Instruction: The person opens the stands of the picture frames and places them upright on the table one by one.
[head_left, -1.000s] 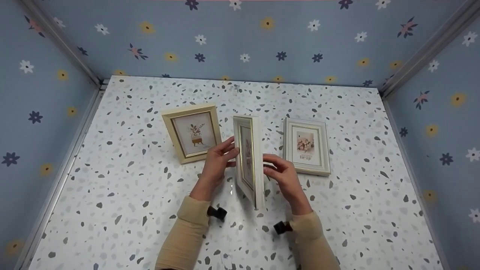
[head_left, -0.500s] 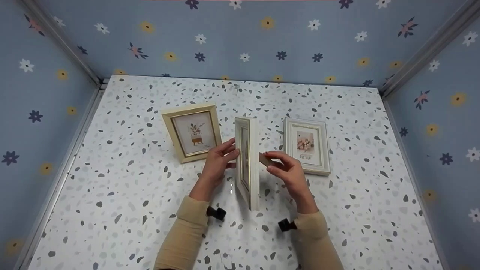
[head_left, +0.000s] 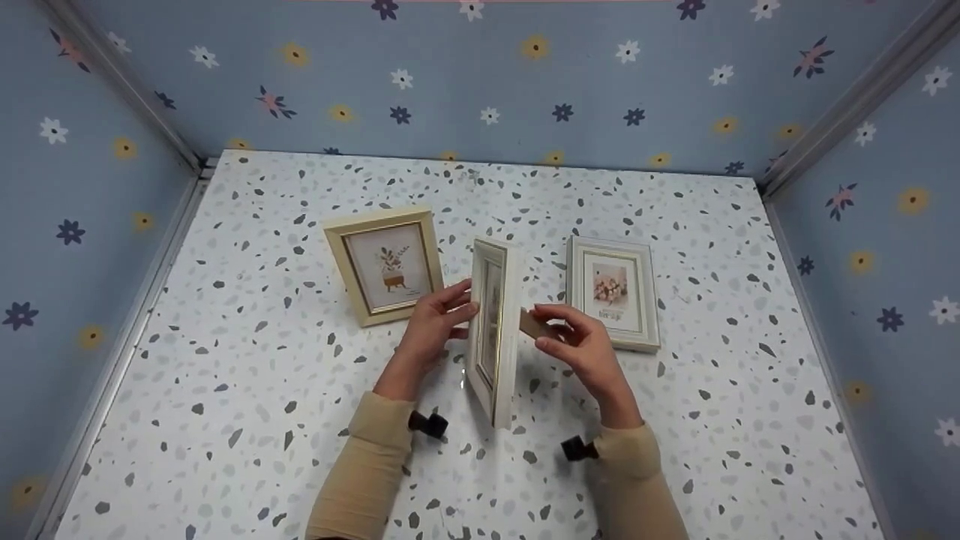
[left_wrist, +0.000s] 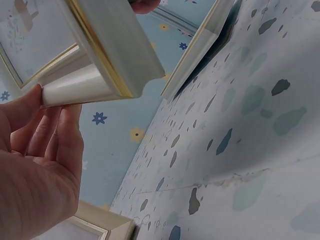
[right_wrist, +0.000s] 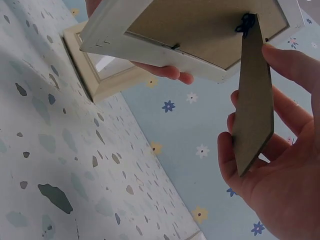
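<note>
A white picture frame (head_left: 511, 337) with a gold inner trim is held on edge above the table, seen nearly side-on in the head view. My left hand (head_left: 429, 330) grips its left edge, thumb on the front and fingers behind, as the left wrist view shows. At its back, my right hand (head_left: 583, 346) holds the brown stand leg (right_wrist: 256, 100) between thumb and fingers. That leg is swung out from the brown backboard (right_wrist: 195, 30), still joined to it at a dark hinge (right_wrist: 245, 24).
To the left stands a cream picture frame (head_left: 343, 262) with a plant picture, leaning back. Another white picture frame (head_left: 651, 315) with a flower picture lies at the right. The speckled table (head_left: 247, 420) is bounded by flowered blue walls (head_left: 450, 82).
My right hand has moved slightly right, and the stand leg has come into view, swung away from the frame's back. The held frame has shifted and turned a little; my left hand keeps its grip.
</note>
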